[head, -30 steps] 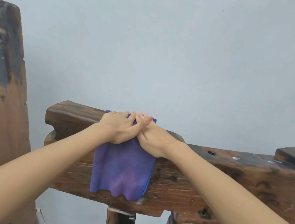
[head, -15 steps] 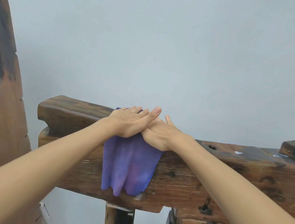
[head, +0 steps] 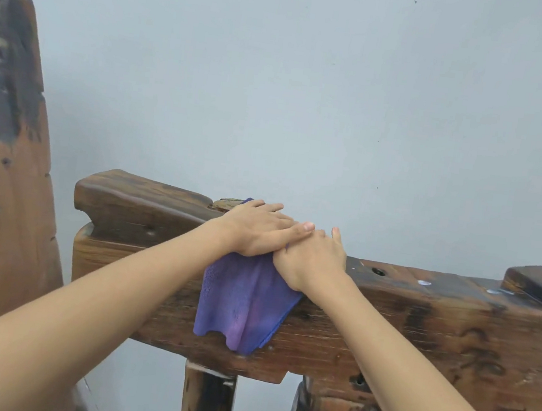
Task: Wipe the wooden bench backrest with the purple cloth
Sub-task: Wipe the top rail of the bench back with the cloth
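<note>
A dark, worn wooden bench backrest (head: pixel 420 312) runs across the middle of the view. A purple cloth (head: pixel 243 304) is draped over its top edge and hangs down the front face. My left hand (head: pixel 256 231) lies flat on the cloth on top of the rail, fingers stretched to the right. My right hand (head: pixel 312 260) presses on the cloth just to the right, partly under the left hand's fingers. Both palms hold the cloth down against the wood.
A tall wooden slab (head: pixel 0 172) stands at the left. A plain grey wall (head: pixel 311 90) is close behind the backrest. Wooden uprights (head: pixel 206 399) support the rail below. A raised block (head: pixel 540 282) sits on the rail at the far right.
Both hands and the cloth have slid to the right along the top of the backrest, off the raised left part of the rail.
</note>
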Motion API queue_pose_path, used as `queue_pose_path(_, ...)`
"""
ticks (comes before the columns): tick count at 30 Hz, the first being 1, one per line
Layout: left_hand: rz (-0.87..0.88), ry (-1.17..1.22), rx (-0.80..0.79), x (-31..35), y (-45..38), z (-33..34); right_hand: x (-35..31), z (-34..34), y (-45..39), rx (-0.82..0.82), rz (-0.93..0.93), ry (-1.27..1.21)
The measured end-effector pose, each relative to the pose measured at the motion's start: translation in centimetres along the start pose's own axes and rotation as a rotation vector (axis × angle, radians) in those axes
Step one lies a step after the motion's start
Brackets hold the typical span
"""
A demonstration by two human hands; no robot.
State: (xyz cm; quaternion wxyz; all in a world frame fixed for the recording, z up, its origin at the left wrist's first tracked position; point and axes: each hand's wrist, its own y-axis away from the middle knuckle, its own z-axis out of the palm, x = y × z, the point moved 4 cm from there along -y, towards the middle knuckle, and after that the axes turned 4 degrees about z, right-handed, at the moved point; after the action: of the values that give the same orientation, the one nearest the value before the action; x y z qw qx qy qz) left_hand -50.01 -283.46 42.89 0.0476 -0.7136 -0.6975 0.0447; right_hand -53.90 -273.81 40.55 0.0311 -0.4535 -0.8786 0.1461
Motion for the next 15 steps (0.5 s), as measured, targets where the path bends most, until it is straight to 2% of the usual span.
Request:
queue_pose_path(4,0.076,0.039,-0.039,1.0,0.9,-0.1,-0.5,-0.1,2.6,0.088,0.040,0.191)
queue_pose_path(6,0.085,0.074,-0.030,0.6,1.1,-0.2,-0.9,-0.3,3.0,0.093,0.053,0.202)
queue_pose_path(10,0.087,0.088,0.034,-0.5,1.9,-0.4,-2.4,0.3,1.5,0.135,-0.041,0.018)
queue_pose_path(13,-0.028,0.079,0.096,-1.8,3.0,-1.0,-3.7,1.5,-0.3,0.239,-0.169,-0.121)
queue_pose_path(15,-0.079,0.070,0.078,-2.5,3.7,-1.4,-4.4,1.6,-1.1,0.223,-0.195,-0.188)
